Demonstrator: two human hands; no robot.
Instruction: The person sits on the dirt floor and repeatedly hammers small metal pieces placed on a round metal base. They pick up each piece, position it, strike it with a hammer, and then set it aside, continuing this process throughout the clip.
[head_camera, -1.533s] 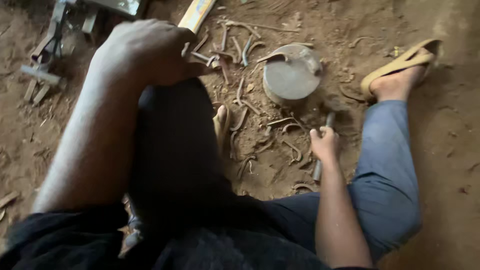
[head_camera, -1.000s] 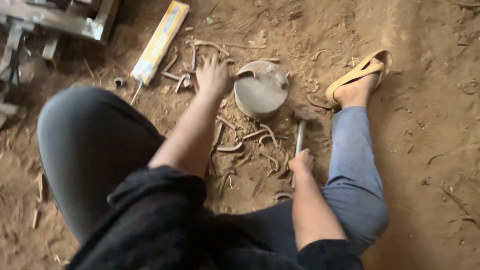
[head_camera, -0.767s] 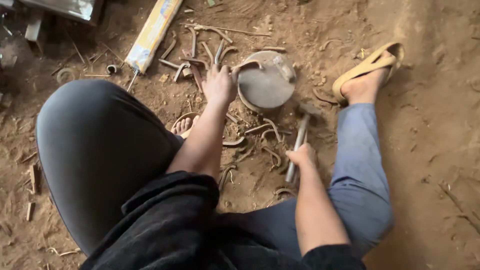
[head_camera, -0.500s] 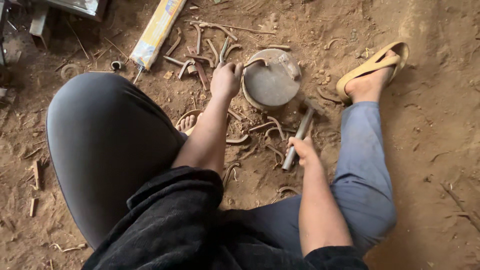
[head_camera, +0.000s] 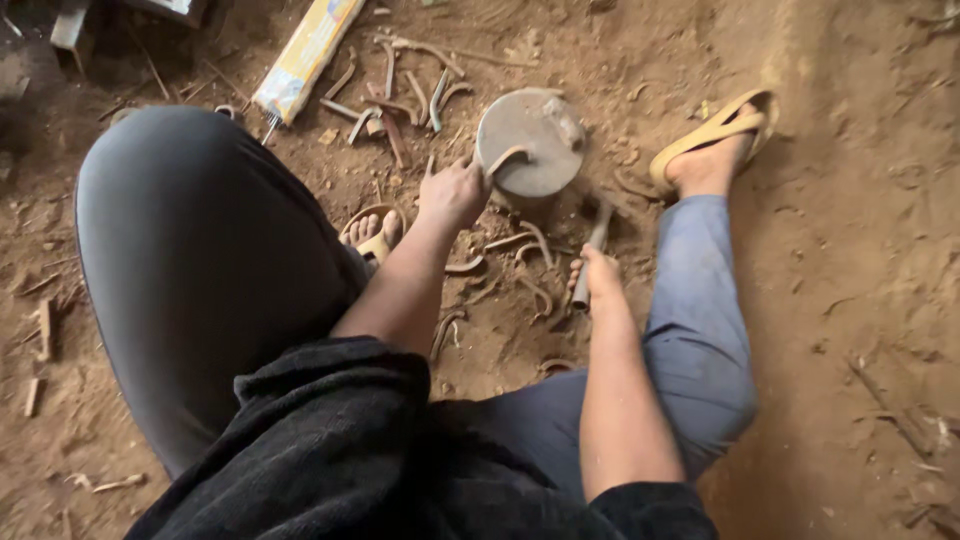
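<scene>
Head view: left hand (head_camera: 453, 192) is gripping a bent metal piece (head_camera: 505, 158), pressing it onto the round metal block (head_camera: 530, 142) standing on the dirt floor (head_camera: 860, 250); right hand (head_camera: 598, 275) is closing around a hammer (head_camera: 588, 262), just right of the block and below it; loose curved metal scraps (head_camera: 530, 240) are lying between both hands; a yellow sandal (head_camera: 712, 130) is resting beyond.

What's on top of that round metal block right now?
A curved metal piece lies on the round metal block, held at its near end by the left hand. A small lump sits near the far edge. The hand covers the piece's gripped end.
</scene>
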